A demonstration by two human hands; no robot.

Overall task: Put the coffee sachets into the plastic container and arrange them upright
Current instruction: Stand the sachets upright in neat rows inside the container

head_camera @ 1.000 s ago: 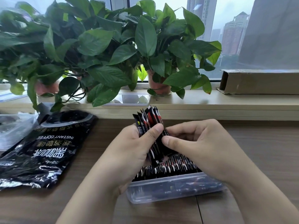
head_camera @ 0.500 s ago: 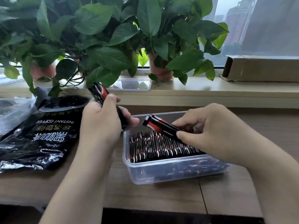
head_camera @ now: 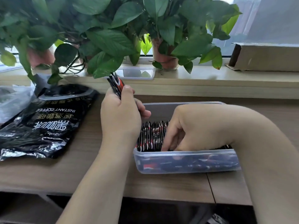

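translucent smooth plastic container (head_camera: 186, 162) | glossy black-and-red foil coffee sachets (head_camera: 151, 136) inside it | shiny crinkled black foil coffee bag (head_camera: 43, 123) left of container | matt wood-grain table (head_camera: 169, 186) beneath
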